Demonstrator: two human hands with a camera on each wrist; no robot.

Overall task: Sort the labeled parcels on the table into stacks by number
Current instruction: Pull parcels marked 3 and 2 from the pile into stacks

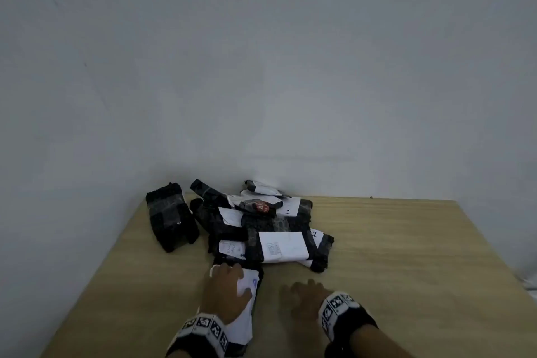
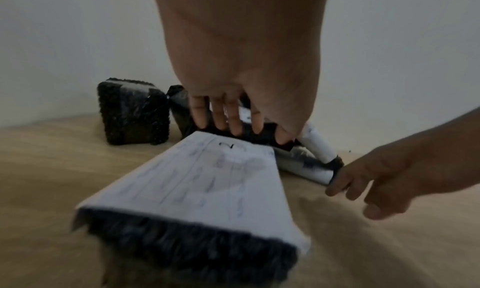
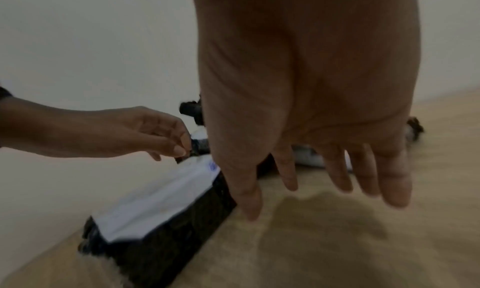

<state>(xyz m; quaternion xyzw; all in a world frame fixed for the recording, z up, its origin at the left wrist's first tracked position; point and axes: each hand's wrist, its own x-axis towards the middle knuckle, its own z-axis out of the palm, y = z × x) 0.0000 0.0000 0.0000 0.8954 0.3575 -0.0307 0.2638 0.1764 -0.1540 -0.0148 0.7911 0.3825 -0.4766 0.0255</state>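
Observation:
My left hand (image 1: 232, 276) grips the far end of a black parcel (image 1: 242, 325) near the table's front edge. The left wrist view shows its white label (image 2: 202, 190) marked 2, with my fingers (image 2: 235, 126) curled over the far edge. Whether it is off the table I cannot tell. Just beyond it lies a pile of black parcels (image 1: 261, 227) with white labels, two of them marked 1 (image 1: 287, 211). My right hand (image 1: 299, 291) hovers over bare table to the right of the held parcel, fingers (image 3: 337, 177) straight and spread, holding nothing.
One black parcel (image 1: 171, 218) with no label showing sits apart at the back left, near the wall. The wooden table (image 1: 406, 270) is bare on its right half. A grey wall runs along the back and the left side.

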